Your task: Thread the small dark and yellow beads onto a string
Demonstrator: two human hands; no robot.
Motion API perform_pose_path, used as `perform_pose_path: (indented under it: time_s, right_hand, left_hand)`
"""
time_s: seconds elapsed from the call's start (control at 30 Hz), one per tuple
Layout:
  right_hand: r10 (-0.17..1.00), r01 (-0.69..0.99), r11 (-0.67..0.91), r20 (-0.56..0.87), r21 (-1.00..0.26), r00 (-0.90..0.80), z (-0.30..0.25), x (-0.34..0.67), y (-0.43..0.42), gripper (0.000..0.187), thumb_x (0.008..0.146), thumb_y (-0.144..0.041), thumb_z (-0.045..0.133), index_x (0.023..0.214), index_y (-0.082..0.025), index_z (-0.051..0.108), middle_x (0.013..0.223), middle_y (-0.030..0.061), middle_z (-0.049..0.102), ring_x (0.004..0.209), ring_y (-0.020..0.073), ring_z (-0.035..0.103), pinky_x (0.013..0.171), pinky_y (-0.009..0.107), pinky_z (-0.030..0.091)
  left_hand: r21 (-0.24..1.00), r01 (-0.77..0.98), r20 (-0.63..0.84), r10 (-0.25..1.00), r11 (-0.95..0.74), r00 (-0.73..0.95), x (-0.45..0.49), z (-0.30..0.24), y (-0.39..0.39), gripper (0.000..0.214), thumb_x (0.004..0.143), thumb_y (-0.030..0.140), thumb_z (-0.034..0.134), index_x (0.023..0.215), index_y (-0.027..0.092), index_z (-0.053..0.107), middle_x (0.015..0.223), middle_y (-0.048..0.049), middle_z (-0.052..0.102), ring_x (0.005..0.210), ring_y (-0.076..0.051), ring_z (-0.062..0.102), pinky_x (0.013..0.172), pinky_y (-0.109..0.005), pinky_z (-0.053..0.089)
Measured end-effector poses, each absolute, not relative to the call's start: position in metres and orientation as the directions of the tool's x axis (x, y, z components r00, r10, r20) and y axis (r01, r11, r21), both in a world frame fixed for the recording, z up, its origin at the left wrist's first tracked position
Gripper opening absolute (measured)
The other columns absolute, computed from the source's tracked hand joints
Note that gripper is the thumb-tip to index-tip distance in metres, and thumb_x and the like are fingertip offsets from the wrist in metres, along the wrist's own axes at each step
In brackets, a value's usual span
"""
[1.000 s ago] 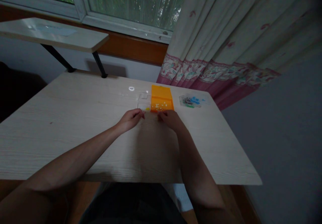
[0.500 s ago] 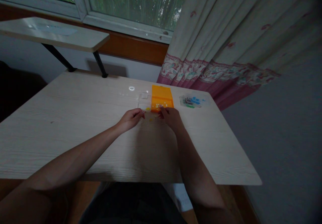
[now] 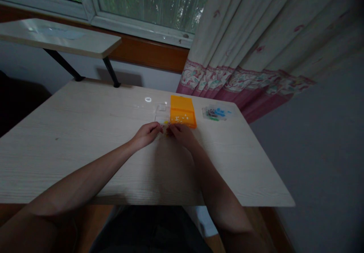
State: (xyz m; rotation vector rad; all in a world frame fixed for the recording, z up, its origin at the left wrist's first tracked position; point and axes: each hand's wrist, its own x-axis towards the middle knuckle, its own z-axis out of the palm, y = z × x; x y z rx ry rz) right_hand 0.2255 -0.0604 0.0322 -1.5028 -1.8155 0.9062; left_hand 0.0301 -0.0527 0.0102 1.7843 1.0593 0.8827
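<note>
On the pale wooden table, an orange case (image 3: 182,102) lies opened, with several small white pieces (image 3: 182,118) in its near half. A clear plastic tray (image 3: 162,111) sits against its left side. My left hand (image 3: 149,131) is closed in a pinch at the tray's near edge; what its fingertips hold is too small to make out. Close to its fingertips, my right hand (image 3: 179,132) is also pinched, in front of the orange case's near edge. A small yellow piece (image 3: 166,122) shows between the two hands.
A clear box (image 3: 214,113) with blue, dark and green items stands to the right of the case. A raised shelf (image 3: 68,39) on black legs (image 3: 111,72) is at the back left. The curtain (image 3: 216,75) hangs behind the table's (image 3: 93,131) right rear edge.
My right hand has moved left, from over the near edge of the orange case to beside my left hand. My left hand has stayed nearly in place.
</note>
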Motion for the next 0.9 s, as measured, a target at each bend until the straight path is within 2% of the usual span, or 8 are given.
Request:
perform_pose_path:
  time_s: [0.13,0.3,0.4,0.5,0.67,0.9]
  right_hand:
    - [0.982,0.533,0.156,0.072,-0.832,-0.176,0.033,0.223,-0.060,0.046,0.091,-0.054,0.045,0.075,-0.019,0.071,0.073,0.0034,0.071,0.065,0.0142,0.062,0.063,0.025,0.043]
    - [0.976,0.376,0.142,0.193,-0.916,0.100,0.037,0.231,-0.055,0.044,0.087,-0.056,0.049,0.080,-0.019,0.072,0.070,0.0021,0.067,0.057,0.0113,0.054,0.056,0.024,0.041]
    - [0.962,0.156,0.102,0.138,-0.983,0.236,0.039,0.234,-0.053,0.046,0.085,-0.058,0.049,0.080,-0.018,0.071,0.064,-0.0002,0.061,0.049,0.0089,0.045,0.048,0.023,0.034]
    - [0.955,0.004,0.072,0.070,-0.997,0.288,0.038,0.234,-0.052,0.048,0.083,-0.061,0.050,0.079,-0.018,0.070,0.062,-0.0015,0.057,0.048,0.0077,0.042,0.046,0.022,0.032]
    - [0.956,-0.059,0.020,0.002,-0.998,0.295,0.037,0.233,-0.052,0.050,0.079,-0.066,0.053,0.078,-0.018,0.068,0.061,-0.0024,0.056,0.048,0.0074,0.043,0.046,0.022,0.033]
    - [0.955,-0.047,0.005,-0.009,-0.999,0.297,0.034,0.235,-0.050,0.048,0.081,-0.064,0.050,0.079,-0.019,0.067,0.063,-0.0018,0.058,0.047,0.0076,0.044,0.046,0.023,0.032]
  left_hand:
    - [0.907,0.298,0.168,0.903,-0.299,0.395,0.031,0.006,-0.052,0.038,0.093,0.048,0.044,0.088,0.016,0.064,0.067,0.0022,0.051,0.061,-0.010,0.043,0.056,-0.021,0.033]
    - [0.842,0.388,0.212,0.890,-0.376,0.403,0.031,0.008,-0.054,0.027,0.088,0.040,0.054,0.101,0.018,0.062,0.075,0.0015,0.052,0.065,-0.011,0.046,0.060,-0.022,0.036]
    - [0.727,0.494,0.243,0.851,-0.477,0.465,0.031,0.012,-0.056,0.029,0.083,0.034,0.061,0.108,0.021,0.062,0.086,-0.0008,0.054,0.071,-0.012,0.050,0.067,-0.024,0.041]
    - [0.618,0.546,0.273,0.806,-0.565,0.525,0.032,0.013,-0.058,0.032,0.084,0.033,0.061,0.114,0.022,0.061,0.093,-0.0034,0.055,0.080,-0.016,0.054,0.078,-0.030,0.044]
    - [0.543,0.560,0.292,0.766,-0.626,0.573,0.032,0.010,-0.060,0.030,0.087,0.034,0.059,0.114,0.022,0.062,0.095,-0.0054,0.057,0.091,-0.020,0.056,0.089,-0.036,0.045]
    - [0.573,0.522,0.308,0.756,-0.632,0.578,0.028,0.007,-0.058,0.022,0.089,0.029,0.056,0.107,0.021,0.065,0.096,-0.0059,0.055,0.088,-0.018,0.055,0.084,-0.033,0.046]
